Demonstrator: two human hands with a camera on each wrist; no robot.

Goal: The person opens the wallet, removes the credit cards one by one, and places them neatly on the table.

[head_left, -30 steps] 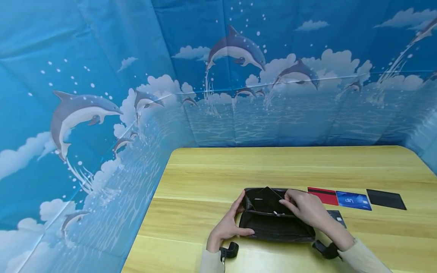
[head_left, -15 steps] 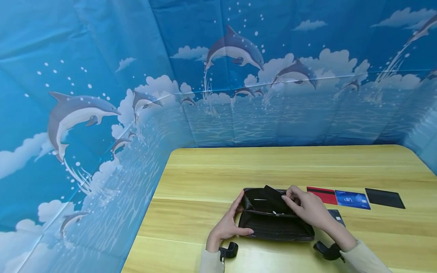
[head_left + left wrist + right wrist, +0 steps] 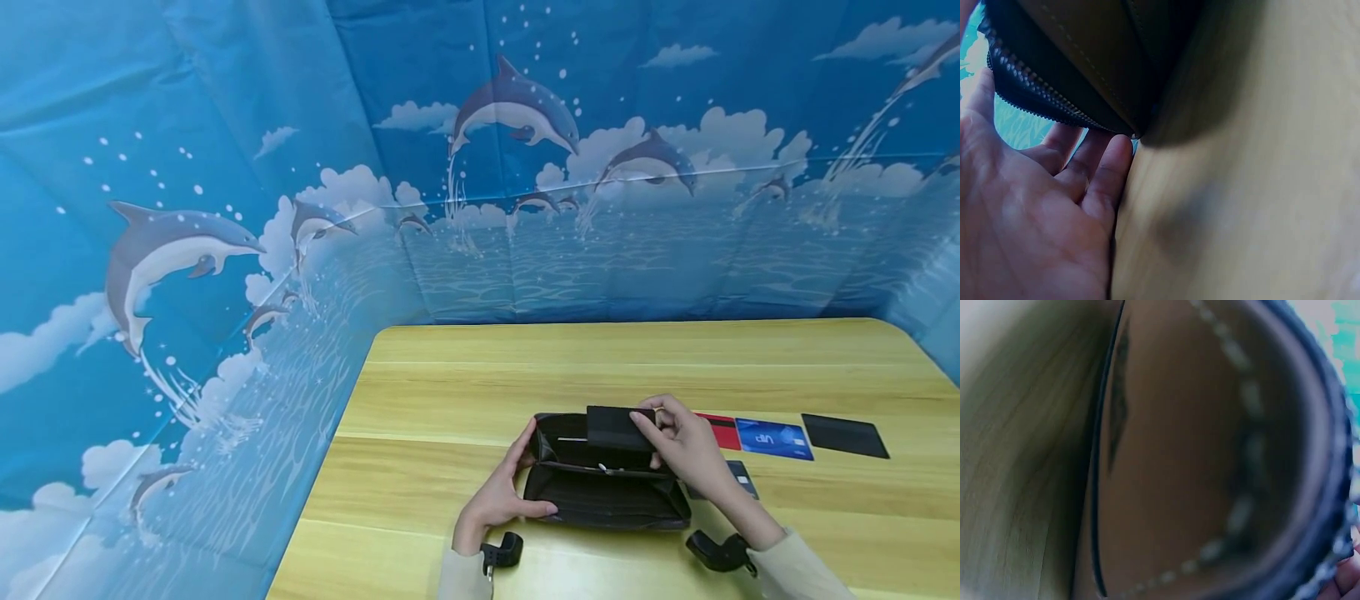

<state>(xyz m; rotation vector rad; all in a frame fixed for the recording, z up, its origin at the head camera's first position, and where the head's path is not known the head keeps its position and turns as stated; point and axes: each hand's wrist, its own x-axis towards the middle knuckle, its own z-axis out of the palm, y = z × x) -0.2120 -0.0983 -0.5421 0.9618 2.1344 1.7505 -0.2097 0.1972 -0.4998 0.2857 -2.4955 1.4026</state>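
Observation:
A black zip-around wallet (image 3: 607, 507) lies spread wide on the table, its compartments facing up. My left hand (image 3: 497, 493) holds its left end, thumb on the front edge and fingers at the back. In the left wrist view, fingertips (image 3: 1119, 147) touch the wallet's zipped edge (image 3: 1038, 78). My right hand (image 3: 688, 448) pinches the right end of a flat black card (image 3: 611, 427), which stands partly above the wallet's back compartment; its lower edge is hard to make out. The wallet's side (image 3: 1172, 462) fills much of the right wrist view, hiding the card there.
Right of the wallet lie a red card (image 3: 723, 433), a blue VIP card (image 3: 774, 439) and a black card (image 3: 845, 436). A dark chip card (image 3: 741, 478) is partly covered by my right hand. Dolphin-print sheeting (image 3: 480, 250) surrounds the wooden table (image 3: 420, 383).
My right hand has risen slightly up and right. The black card, tilted with a corner up before, now lies level and shows more above the wallet. The left hand keeps its hold.

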